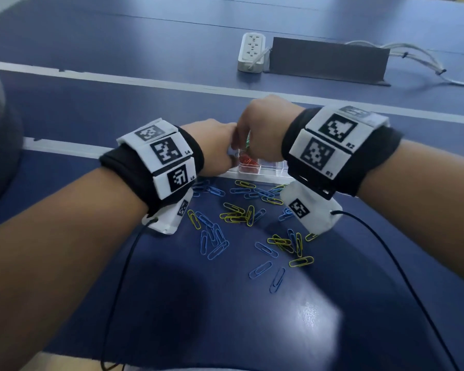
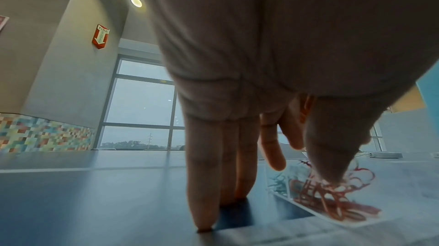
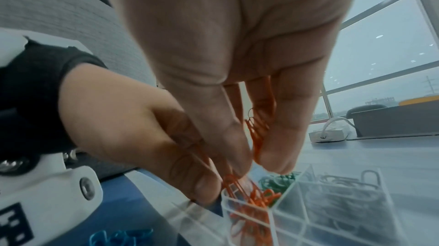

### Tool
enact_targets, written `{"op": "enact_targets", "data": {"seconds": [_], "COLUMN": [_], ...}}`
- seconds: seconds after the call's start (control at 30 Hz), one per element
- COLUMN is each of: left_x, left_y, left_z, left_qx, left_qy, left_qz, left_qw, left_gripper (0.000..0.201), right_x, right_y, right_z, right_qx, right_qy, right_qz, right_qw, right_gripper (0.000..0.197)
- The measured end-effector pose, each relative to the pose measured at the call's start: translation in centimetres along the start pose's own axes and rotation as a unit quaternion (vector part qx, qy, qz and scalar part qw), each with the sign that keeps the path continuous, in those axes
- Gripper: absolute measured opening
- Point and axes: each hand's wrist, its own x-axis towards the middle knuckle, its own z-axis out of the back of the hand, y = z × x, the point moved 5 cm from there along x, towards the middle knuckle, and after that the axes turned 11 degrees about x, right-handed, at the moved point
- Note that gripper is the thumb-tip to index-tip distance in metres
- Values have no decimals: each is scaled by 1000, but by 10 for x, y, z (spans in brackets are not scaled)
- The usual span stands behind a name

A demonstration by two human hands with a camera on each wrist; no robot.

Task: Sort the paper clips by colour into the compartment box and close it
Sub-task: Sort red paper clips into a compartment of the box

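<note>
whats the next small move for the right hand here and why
Probably let go: the right hand pinches red clips just above the box compartment that already holds red ones, so opening the grip should drop them in. Blue clips and yellow clips wait on the table.

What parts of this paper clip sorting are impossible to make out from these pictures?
- Head view: both hands cover most of the clear plastic compartment box; whether it has a lid is hidden.
- Left wrist view: the left hand blocks the box; clips blurred.
- Right wrist view: the right hand pinches orange-red paper clips; their count is blurred.
</note>
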Motion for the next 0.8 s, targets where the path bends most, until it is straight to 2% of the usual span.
{"op": "enact_targets", "data": {"seconds": [0.17, 0.3, 0.47, 0.53, 0.67, 0.8], "left_x": [0, -1, 0, 1, 2, 3], "left_y": [4, 3, 5, 6, 5, 6], "left_z": [0, 2, 2, 2, 3, 2], "left_qx": [-13, -22, -19, -17, -15, -10], "left_qy": [1, -1, -8, -10, -12, -14], "left_qz": [5, 7, 16, 22, 26, 26], "left_qw": [1000, 1000, 1000, 1000, 999, 1000], "left_gripper": [24, 22, 21, 21, 23, 21], "right_x": [-3, -6, -9, -10, -13, -13], "right_y": [-1, -7, -11, -13, -14, -14], "right_z": [2, 5, 6, 5, -8, -4], "right_qx": [-9, 37, 64, 53, 6, 2], "right_qy": [-8, -34, -33, -26, 38, 20], "right_qz": [16, 11, 8, 9, 27, 65], "right_qw": [1000, 999, 997, 998, 999, 998], "right_gripper": [32, 35, 35, 32, 35, 39]}}
